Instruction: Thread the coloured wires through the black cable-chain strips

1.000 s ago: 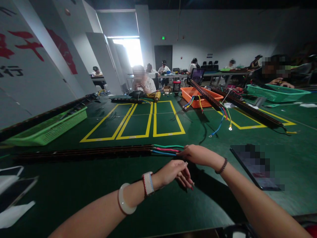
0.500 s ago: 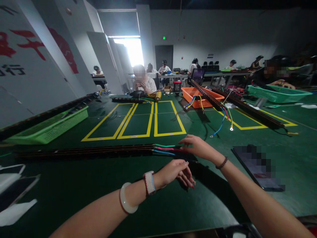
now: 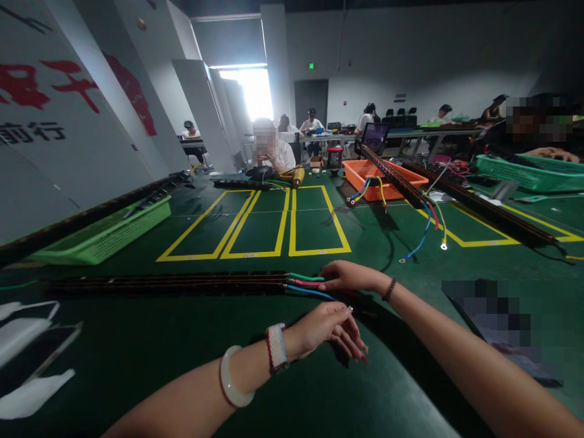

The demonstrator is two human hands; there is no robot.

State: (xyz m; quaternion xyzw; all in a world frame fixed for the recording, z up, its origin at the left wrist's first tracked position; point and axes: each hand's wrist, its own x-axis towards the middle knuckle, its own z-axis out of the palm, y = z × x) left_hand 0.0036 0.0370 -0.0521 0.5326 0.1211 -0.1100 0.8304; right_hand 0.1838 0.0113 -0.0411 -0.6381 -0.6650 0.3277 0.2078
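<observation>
A long dark strip (image 3: 164, 283) lies across the green table in front of me, with green, red and blue wires (image 3: 306, 282) coming out of its right end. My right hand (image 3: 347, 275) rests on those wire ends, fingers stretched flat and pointing left. My left hand (image 3: 329, 326) hovers just above the table nearer to me, fingers loosely curled downward, holding nothing. A white bangle and a woven band sit on my left wrist, and a dark bead bracelet on my right.
A green basket (image 3: 103, 234) stands at the left, an orange bin (image 3: 381, 178) and more dark strips with wires (image 3: 422, 201) at the back right. A dark tablet (image 3: 490, 316) lies right of my arm. White phones (image 3: 31, 340) lie at far left. Other people sit at far tables.
My right hand slid left along the coloured wires and lies flatter on them. My view shifted slightly; my left hand stayed almost still.
</observation>
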